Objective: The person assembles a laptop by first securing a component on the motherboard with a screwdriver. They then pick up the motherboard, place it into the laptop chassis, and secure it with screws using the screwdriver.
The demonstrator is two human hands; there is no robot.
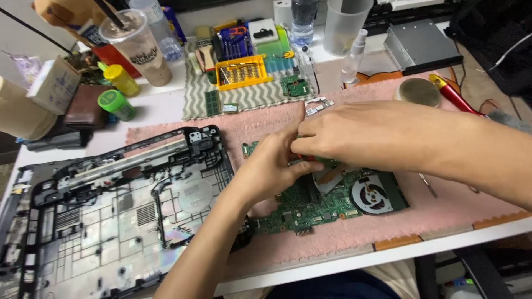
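Observation:
A green laptop motherboard (310, 207) with a round fan (372, 195) lies on a pink towel (443, 213). My left hand (271, 166) rests on the board's upper left part, fingers bent and pressing down. My right hand (354, 133) reaches in from the right, fingertips pinched together just above the board next to the left hand. A small red object shows between the fingers; what it is cannot be told. The board's upper edge is hidden under both hands.
An empty black laptop base shell (122, 210) lies at the left. Behind are a yellow screwdriver-bit case (241, 72), a drink cup (141, 47), small green and yellow jars, a spray bottle (353, 58), an optical drive (418, 47) and a red-handled tool (451, 94).

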